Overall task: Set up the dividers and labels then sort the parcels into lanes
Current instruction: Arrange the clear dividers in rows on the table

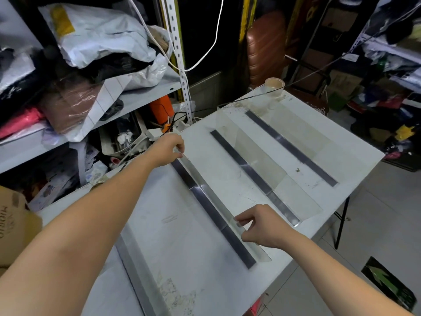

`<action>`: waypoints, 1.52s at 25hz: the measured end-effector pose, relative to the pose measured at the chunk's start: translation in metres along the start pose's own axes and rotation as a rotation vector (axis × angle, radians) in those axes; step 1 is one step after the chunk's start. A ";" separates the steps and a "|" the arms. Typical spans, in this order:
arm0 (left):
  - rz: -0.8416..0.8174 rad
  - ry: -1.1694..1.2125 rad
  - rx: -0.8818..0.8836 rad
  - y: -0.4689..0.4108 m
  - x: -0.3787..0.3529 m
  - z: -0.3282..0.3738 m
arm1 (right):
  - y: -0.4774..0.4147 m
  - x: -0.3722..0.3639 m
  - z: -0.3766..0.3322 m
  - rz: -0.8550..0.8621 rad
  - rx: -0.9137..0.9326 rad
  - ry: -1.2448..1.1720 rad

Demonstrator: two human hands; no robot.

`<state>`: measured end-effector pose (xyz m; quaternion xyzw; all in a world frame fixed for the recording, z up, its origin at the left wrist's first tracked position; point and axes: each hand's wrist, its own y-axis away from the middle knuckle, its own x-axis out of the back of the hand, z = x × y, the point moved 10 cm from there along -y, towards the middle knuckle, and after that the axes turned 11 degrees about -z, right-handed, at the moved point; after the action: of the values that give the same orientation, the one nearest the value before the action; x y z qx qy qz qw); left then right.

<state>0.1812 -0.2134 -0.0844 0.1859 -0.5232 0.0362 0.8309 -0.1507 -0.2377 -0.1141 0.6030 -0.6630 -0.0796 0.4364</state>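
Risk: the clear divider (218, 204) could slip or seat askew on the dark strip (237, 245) at frame centre, since glossy plastic gives little purchase. The left hand (168, 151) pinches its far end between thumb and forefinger; the right hand (262, 226) pinches the near end. The divider is thin, long and transparent. The strip is flat. The white table (182, 236) is scuffed. Crinkled poly parcels (98, 35) lie on shelving, upper left.

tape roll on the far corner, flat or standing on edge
Flat: the tape roll lies on the table, hole facing up.
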 end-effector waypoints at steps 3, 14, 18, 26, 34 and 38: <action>-0.016 -0.013 0.001 -0.019 0.003 -0.001 | -0.001 0.011 0.007 0.018 -0.015 -0.012; -0.026 0.044 -0.002 -0.048 0.005 0.003 | -0.002 0.025 0.003 0.010 -0.020 0.036; -0.046 0.007 -0.022 -0.047 0.006 0.009 | -0.003 0.024 0.008 0.013 -0.018 0.009; -0.037 0.007 -0.021 -0.033 0.009 0.003 | -0.003 0.016 0.003 0.023 -0.012 0.021; -0.026 -0.009 0.027 -0.021 0.008 0.002 | -0.004 0.015 0.003 0.023 -0.040 0.133; 0.132 -0.101 0.120 0.007 0.030 -0.005 | -0.002 0.026 -0.017 0.088 -0.020 0.205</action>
<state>0.1971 -0.2089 -0.0574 0.2019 -0.5722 0.1126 0.7868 -0.1346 -0.2535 -0.0928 0.5741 -0.6399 -0.0050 0.5108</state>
